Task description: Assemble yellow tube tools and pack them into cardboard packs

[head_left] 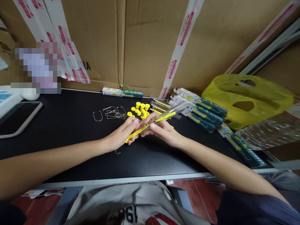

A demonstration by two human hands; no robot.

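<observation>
Both my hands hold a slim tubular spring scale (167, 116), a clear tube with a yellow strip, tilted up to the right over the table. My left hand (123, 132) is closed round its lower yellow end, where a thin wire hook (118, 152) sticks out below. My right hand (165, 131) grips the clear tube around its middle, thumb on top. Just beyond my hands lie several loose yellow plastic caps (138, 111) and clear tubes with yellow strips (161, 106). Bent metal wire loops (114, 113) lie left of the caps, one loop (97, 116) apart.
Several green and white boxes (201, 109) lie at the right, and one box (123, 92) at the back. A yellow plastic bag (220, 93) and clear wrap (262, 131) are far right. A phone (18, 118) lies left. Taped cardboard (150, 47) closes off the back of the black table (77, 162).
</observation>
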